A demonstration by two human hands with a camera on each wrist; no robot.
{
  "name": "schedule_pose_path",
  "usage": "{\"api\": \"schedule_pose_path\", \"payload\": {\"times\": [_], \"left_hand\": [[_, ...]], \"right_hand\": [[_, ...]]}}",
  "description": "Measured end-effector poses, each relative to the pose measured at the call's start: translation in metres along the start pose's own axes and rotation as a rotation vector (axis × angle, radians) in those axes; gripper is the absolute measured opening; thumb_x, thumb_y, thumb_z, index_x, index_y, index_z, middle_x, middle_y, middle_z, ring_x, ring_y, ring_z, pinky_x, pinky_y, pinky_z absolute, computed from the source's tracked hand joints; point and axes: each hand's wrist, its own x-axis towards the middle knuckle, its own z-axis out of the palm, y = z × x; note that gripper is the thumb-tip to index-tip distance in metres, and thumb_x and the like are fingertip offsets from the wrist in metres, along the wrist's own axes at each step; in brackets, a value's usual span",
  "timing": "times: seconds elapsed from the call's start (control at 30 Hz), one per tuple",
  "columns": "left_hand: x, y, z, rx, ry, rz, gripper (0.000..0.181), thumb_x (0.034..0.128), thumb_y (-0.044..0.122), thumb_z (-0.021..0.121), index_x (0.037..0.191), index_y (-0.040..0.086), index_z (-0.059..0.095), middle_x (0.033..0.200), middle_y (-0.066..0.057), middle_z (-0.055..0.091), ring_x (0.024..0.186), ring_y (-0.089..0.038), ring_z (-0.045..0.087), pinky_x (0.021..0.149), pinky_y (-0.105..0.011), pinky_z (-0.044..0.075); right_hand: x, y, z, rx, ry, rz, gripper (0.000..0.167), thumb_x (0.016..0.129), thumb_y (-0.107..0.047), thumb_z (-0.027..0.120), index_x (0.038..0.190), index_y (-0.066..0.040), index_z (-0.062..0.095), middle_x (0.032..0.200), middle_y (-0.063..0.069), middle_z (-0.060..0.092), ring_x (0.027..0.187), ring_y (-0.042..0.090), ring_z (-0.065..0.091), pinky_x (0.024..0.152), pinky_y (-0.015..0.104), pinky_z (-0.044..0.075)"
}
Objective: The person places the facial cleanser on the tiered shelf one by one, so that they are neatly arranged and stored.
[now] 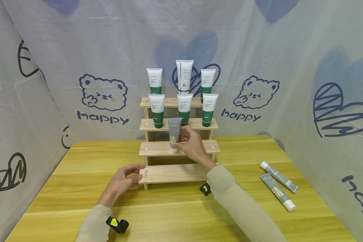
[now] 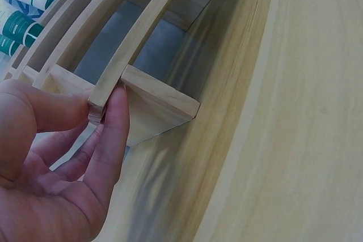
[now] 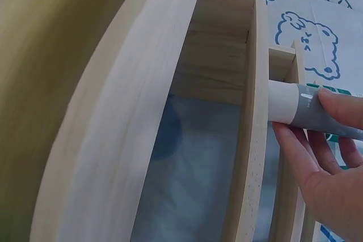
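Observation:
A stepped wooden display stand [image 1: 172, 173] stands on the table. My right hand [image 1: 193, 144] pinches a grey squeeze tube [image 1: 174, 129] between thumb and fingers, upright with its white cap down. In the right wrist view, that tube's cap [image 3: 282, 102] is at the edge of the second-lowest step; whether it bears its weight there I cannot tell. With thumb and fingertips, my left hand [image 1: 121, 183] grips the left end of the lowest step, also seen as the board's end [image 2: 105, 92] in the left wrist view.
White-and-green tubes, such as one at the left [image 1: 158, 111], stand cap down on the two upper steps, with a taller white tube [image 1: 184, 75] top centre. Two grey tubes [image 1: 279, 176] [image 1: 276, 192] lie on the table [image 1: 245, 208] at right. A printed cloth [image 1: 109, 40] hangs behind.

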Motion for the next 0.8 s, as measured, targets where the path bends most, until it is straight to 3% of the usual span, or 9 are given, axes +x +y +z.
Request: {"api": "schedule_pose_path", "payload": {"times": [0.8], "left_hand": [[-0.0001,-0.0003,0.0004,0.006,-0.001,-0.002,0.044,0.1006,0.008,0.064,0.144,0.002,0.057,0.135,-0.021,0.055,0.096,-0.013,0.063,0.083,-0.026,0.064]], "right_hand": [[-0.0019,0.001,-0.0007,-0.092,-0.054,-0.029,0.054,0.087,-0.007,0.082,0.135,-0.005,0.057,0.126,0.018,0.069,0.11,0.031,0.07,0.096,0.039,0.062]]}}
